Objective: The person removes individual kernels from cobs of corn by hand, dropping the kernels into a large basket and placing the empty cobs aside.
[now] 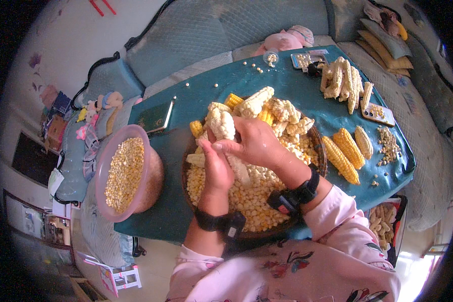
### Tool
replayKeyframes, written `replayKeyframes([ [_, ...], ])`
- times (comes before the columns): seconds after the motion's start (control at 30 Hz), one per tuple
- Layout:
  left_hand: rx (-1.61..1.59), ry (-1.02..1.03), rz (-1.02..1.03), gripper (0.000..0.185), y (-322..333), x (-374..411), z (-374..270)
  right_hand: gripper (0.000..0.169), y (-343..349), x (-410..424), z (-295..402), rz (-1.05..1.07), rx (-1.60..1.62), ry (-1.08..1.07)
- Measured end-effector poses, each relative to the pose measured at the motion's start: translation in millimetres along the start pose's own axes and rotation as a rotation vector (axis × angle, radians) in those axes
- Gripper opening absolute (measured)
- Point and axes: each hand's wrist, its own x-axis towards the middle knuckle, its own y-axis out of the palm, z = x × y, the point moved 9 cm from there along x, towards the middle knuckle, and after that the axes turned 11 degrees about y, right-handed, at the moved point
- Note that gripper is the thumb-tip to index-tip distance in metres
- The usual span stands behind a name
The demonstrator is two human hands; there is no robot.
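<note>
Both hands are together over a wide round basket [321,151] filled with loose corn kernels [255,205]. My left hand [218,168] holds a pale corn cob [237,170] whose lower end looks stripped of kernels. My right hand [258,143] grips the same cob from the other side, thumbs close together. A white-kernelled ear [222,122] shows just above my fingers; whether it is part of the held cob cannot be told. More white ears [255,102] and a few yellow ears [233,100] lie on the basket's far side. Some of my fingers are hidden.
Left of the basket stands a pink plastic tub [148,141] of kernels, near a green notebook [156,116]. To the right lie yellow ears [341,160], a kernel pile [389,145], a phone [385,115] and stacked bare cobs [341,81]. A sofa [226,26] borders the table.
</note>
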Motion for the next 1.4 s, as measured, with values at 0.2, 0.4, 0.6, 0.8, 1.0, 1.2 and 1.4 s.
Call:
replayKeyframes([
  [0.2, 0.001, -0.056, 0.14, 0.07, 17.1, -2.1, -2.1, 0.035, 7.9, -2.9, 3.4, 0.203, 0.113, -0.045],
  [0.4, -0.206, -0.265, 0.183, 0.067, 13.6, -2.6, 11.0, 0.027, 6.9, -3.1, 9.0, 0.209, 0.05, -0.114],
  [0.6, -0.233, -0.29, 0.133, 0.064, 14.1, -5.0, 18.1, 0.033, 14.4, -2.0, -11.9, 0.34, 0.453, 0.201],
  [0.8, -0.058, -0.208, 0.078, 0.06, 13.9, -5.3, 11.0, 0.03, 13.5, -1.0, -7.4, 0.293, 0.352, 0.212],
  [1.0, -0.045, -0.234, 0.091, 0.057, 7.0, -3.7, 15.6, 0.026, 24.1, -2.8, -8.3, 0.407, 0.461, 0.211],
  [1.2, -0.198, -0.313, 0.163, 0.051, 14.5, -6.2, 21.1, 0.026, 23.2, -1.8, -20.7, 0.408, 0.77, 0.333],
  [1.4, -0.14, -0.345, 0.105, 0.054, 10.4, -7.8, 26.9, 0.035, 17.9, 1.3, -20.9, 0.261, 0.56, 0.268],
])
